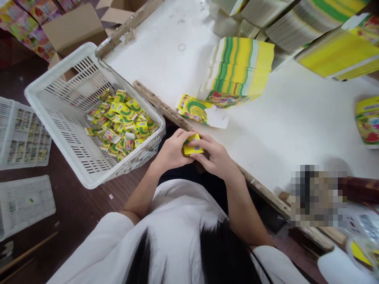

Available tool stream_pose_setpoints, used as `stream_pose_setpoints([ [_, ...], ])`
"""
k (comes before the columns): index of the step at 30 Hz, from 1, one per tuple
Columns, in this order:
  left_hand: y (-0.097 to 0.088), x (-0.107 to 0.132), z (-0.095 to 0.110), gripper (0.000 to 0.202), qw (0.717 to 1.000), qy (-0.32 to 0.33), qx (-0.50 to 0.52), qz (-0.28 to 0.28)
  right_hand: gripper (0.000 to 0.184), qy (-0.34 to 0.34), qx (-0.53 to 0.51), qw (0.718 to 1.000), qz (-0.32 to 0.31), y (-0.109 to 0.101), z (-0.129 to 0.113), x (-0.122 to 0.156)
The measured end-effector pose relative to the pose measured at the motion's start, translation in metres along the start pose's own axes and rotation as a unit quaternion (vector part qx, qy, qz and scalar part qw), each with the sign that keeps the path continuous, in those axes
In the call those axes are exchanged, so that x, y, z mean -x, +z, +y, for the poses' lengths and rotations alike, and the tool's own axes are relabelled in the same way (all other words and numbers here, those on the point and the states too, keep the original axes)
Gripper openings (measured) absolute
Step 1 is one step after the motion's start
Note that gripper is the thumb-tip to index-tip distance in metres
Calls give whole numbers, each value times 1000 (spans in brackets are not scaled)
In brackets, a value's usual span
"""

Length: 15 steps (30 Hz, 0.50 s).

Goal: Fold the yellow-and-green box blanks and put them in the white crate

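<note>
A small yellow box point(194, 146) with a barcode is held between both hands over my lap, at the table's edge. My left hand point(174, 149) grips its left side, the thumb and fingers curled round it. From the right, my right hand point(213, 154) pinches it, fingers across the top and thumb below. Just beyond my hands, a flat unfolded carton point(195, 109) in yellow and green lies on the table. Behind that leans a thick stack of flattened cartons point(237, 71). A white basket point(66, 130) to my left holds many small folded yellow boxes point(121, 118).
The white table point(284, 118) has a wooden edge strip point(161, 104). More carton stacks point(296, 23) stand at the back right. Another person's maroon sleeve point(363, 190) reaches in at right, its hand pixelated. An open cardboard box point(75, 29) and other white crates point(25, 201) are at left.
</note>
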State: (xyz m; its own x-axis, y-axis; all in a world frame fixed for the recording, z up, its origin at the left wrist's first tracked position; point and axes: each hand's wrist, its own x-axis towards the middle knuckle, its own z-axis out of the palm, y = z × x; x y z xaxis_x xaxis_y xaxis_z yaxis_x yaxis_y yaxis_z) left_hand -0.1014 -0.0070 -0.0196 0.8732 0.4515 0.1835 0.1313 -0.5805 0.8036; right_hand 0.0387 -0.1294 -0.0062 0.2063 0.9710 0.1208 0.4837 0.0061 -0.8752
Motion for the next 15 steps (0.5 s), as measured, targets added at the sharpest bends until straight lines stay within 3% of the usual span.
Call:
stream_pose_setpoints([
  [9, 2, -1, 4, 60, 998, 31, 51, -12, 12, -24, -43, 999, -16, -14, 4, 5],
  [15, 5, 0, 4, 66, 998, -10, 68, 1, 21, 10, -11, 999, 30, 3, 3, 4],
])
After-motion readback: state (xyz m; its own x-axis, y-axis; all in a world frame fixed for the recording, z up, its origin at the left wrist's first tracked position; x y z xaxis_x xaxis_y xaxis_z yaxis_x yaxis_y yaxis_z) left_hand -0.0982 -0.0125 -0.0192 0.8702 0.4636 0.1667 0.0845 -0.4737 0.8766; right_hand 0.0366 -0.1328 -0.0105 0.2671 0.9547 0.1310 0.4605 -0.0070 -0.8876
